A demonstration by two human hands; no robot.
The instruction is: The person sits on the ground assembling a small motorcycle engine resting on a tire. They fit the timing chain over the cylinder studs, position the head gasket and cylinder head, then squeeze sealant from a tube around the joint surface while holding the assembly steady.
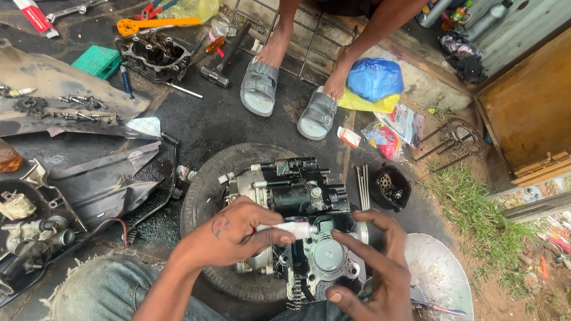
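tyre (203, 195) flat on ground, carries eng | engine block (296, 195) on tyre, piston (327, 254) face up, centre frame | metal bowl (445, 279) just R of tyre | L hand (230, 234) pinching small white tube (291, 229) over piston | R hand (374, 281) fingers spread, index tip at tube end

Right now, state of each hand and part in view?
left hand: gripping a small white tube, nozzle toward the right fingers
right hand: open, fingers spread over the engine
engine block: resting on a tyre, piston exposed
cylinder head: detached, on the ground
metal basin: upright
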